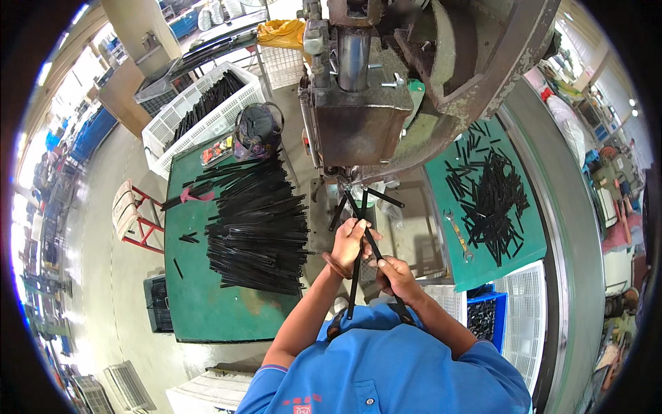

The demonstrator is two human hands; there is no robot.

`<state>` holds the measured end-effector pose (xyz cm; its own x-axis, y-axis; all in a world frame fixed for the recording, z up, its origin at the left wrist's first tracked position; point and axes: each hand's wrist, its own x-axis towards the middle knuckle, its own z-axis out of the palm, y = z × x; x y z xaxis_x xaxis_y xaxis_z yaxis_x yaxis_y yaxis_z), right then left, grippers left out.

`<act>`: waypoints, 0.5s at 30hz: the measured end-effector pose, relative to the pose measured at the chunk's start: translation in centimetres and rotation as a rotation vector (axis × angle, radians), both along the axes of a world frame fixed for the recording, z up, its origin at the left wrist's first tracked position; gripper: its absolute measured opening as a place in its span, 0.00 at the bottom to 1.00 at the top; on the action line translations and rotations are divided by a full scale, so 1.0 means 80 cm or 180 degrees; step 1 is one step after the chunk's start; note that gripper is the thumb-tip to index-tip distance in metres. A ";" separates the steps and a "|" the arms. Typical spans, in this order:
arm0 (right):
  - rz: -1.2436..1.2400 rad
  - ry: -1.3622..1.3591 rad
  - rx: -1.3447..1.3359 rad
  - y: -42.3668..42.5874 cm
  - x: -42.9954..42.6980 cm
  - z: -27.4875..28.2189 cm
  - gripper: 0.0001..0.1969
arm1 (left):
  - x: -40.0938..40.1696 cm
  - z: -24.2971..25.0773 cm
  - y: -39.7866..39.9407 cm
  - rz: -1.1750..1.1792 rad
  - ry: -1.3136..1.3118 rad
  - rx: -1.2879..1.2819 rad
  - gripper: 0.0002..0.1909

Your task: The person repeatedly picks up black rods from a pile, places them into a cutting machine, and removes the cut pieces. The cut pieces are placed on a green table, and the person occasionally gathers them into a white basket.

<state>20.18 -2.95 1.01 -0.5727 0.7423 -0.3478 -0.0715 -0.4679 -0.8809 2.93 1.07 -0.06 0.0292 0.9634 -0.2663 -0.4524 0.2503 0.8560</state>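
In front of my chest, my left hand grips a set of joined black metal strips close to where two of them cross. My right hand holds the lower part of the other long strip, which slants down toward my shirt. Their upper ends reach under the head of a heavy press. Two shorter strips branch outward there, one short strip to the right and another to the left. The machine head partly hides the joint at the top.
Long black strips lie heaped on the green table at left, beside a dark bag. On the right green table are piled short strips and a wrench. A blue bin stands below.
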 end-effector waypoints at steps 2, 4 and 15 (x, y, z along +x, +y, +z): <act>-0.0100 0.0047 -0.0037 -0.006 -0.006 0.002 0.13 | -0.002 0.000 -0.003 0.0020 -0.0017 -0.0042 0.11; -0.0166 0.0022 -0.0037 -0.010 -0.007 -0.003 0.14 | -0.003 0.000 -0.003 -0.0021 -0.0023 -0.0087 0.11; -0.0235 -0.0077 -0.0200 -0.014 -0.013 0.025 0.15 | -0.002 0.011 -0.004 -0.0023 0.0007 -0.0168 0.10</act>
